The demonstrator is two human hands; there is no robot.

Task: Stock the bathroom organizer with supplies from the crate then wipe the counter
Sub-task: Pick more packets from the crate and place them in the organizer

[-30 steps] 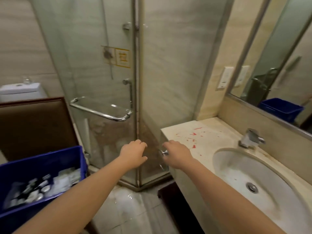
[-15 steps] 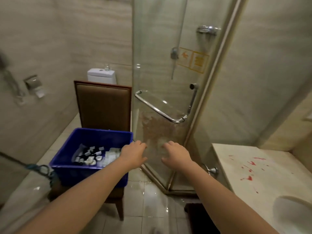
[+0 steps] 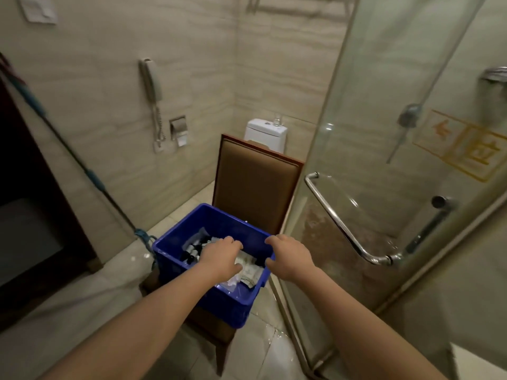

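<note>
Both hands have swung away from the shower door (image 3: 384, 133) since half a second back and are now at the crate (image 3: 230, 308). Left hand (image 3: 222, 256): fingers curled down onto the packets (image 3: 248, 268) inside, grip not discernible. Right hand (image 3: 290, 256): fingers loosely curled at the crate's 3 o'clock rim, nothing visibly held. Crate sits on a chair (image 3: 255, 187) seat, small bottles (image 3: 192, 249) toward its 10 o'clock corner. Judged progress: very start, with nothing lifted out, the organizer not in view, and stocking and counter wipe all remaining.
</note>
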